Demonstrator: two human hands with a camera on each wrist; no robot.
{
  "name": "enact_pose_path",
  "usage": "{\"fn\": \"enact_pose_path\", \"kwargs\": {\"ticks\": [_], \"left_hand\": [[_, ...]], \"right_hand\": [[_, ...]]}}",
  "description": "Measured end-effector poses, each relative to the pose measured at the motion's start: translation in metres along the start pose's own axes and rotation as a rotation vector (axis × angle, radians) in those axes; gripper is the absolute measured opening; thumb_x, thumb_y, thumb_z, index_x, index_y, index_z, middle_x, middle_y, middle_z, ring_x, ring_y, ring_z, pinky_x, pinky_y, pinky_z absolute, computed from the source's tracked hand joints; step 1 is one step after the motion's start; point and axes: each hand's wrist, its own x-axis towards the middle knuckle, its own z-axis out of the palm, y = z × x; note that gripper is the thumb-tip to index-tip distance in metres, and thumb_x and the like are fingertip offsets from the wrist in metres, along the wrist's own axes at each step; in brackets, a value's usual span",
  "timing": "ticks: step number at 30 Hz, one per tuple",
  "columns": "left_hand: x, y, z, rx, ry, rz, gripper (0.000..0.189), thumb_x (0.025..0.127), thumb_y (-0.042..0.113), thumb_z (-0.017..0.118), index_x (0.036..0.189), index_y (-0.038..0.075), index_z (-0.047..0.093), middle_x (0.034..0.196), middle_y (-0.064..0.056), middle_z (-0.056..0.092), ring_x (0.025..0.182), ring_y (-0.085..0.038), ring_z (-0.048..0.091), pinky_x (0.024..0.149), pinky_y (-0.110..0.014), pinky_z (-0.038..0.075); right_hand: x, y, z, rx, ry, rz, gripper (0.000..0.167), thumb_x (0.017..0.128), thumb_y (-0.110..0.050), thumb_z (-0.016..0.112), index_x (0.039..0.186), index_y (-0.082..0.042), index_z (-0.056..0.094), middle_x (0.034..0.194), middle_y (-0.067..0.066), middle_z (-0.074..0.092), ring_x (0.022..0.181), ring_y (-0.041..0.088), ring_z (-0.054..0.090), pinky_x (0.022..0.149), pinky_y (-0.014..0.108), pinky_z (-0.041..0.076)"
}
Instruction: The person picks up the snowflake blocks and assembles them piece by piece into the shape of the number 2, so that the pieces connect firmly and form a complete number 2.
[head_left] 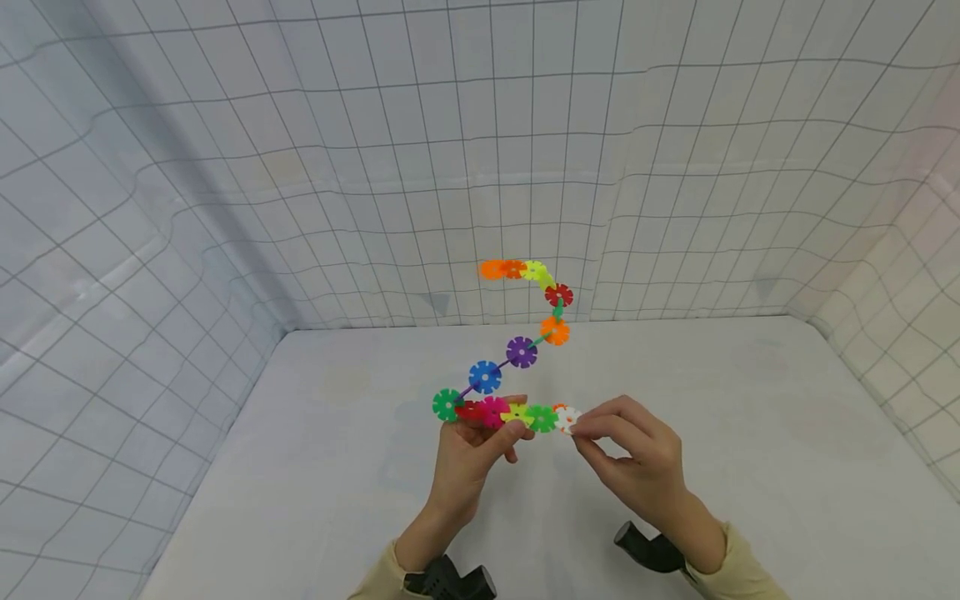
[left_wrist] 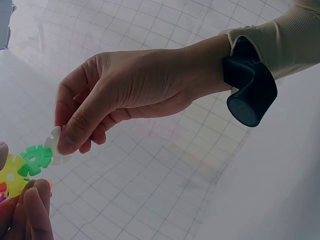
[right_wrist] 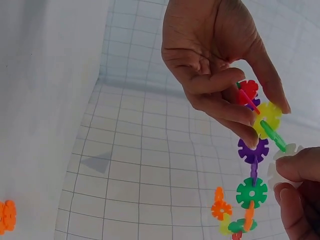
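Observation:
A chain of colourful notched plastic discs [head_left: 484,377] zigzags from the hands up toward the back. My left hand [head_left: 467,462] holds its near stretch, thumb on the yellow disc [head_left: 517,415] and fingers behind. Beyond the thumb, a green disc [head_left: 541,418] sticks out to the right. With thumb and fingertips, my right hand [head_left: 636,454] pinches a white disc [head_left: 567,419] right at the green disc's edge. The left wrist view shows this white disc [left_wrist: 59,147] overlapping the green one [left_wrist: 36,159]. Part of the white disc is hidden by the fingers.
The chain's far end, with orange discs [head_left: 492,269], curves left before the grid-patterned back wall [head_left: 420,192]. A white table [head_left: 337,433] lies below. Orange discs [right_wrist: 7,216] show at the right wrist view's lower left edge. Both wrists wear black devices [head_left: 651,550].

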Motion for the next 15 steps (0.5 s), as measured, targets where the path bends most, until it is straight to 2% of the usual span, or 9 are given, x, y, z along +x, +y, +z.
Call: {"fn": "enact_pose_path", "kwargs": {"ticks": [4, 9, 15], "left_hand": [[0.0010, -0.0014, 0.0001, 0.006, -0.003, 0.005, 0.028, 0.090, 0.011, 0.066, 0.110, -0.009, 0.064, 0.097, -0.015, 0.070, 0.068, -0.016, 0.063, 0.062, -0.026, 0.051], [-0.0007, -0.0027, -0.0011, -0.005, -0.032, 0.034, 0.031, 0.090, 0.008, 0.066, 0.117, -0.005, 0.062, 0.091, -0.014, 0.070, 0.074, -0.020, 0.067, 0.064, -0.029, 0.053], [-0.0006, -0.0026, -0.0033, 0.015, -0.066, 0.061, 0.030, 0.091, 0.007, 0.064, 0.119, -0.006, 0.061, 0.089, -0.016, 0.070, 0.076, -0.023, 0.067, 0.065, -0.030, 0.054]], "right_hand": [[-0.0005, -0.0011, 0.0000, 0.003, -0.005, -0.018, 0.021, 0.090, -0.016, 0.067, 0.075, -0.001, 0.069, 0.073, 0.007, 0.060, 0.061, 0.017, 0.059, 0.056, 0.019, 0.050], [0.0009, -0.0008, 0.0011, 0.025, -0.004, -0.064, 0.022, 0.090, -0.014, 0.066, 0.074, 0.001, 0.068, 0.071, 0.008, 0.059, 0.058, 0.017, 0.058, 0.052, 0.019, 0.049], [0.0025, -0.0012, 0.0012, 0.030, -0.018, -0.087, 0.023, 0.091, -0.015, 0.065, 0.074, 0.000, 0.067, 0.070, 0.008, 0.059, 0.056, 0.018, 0.057, 0.052, 0.020, 0.048]]}}
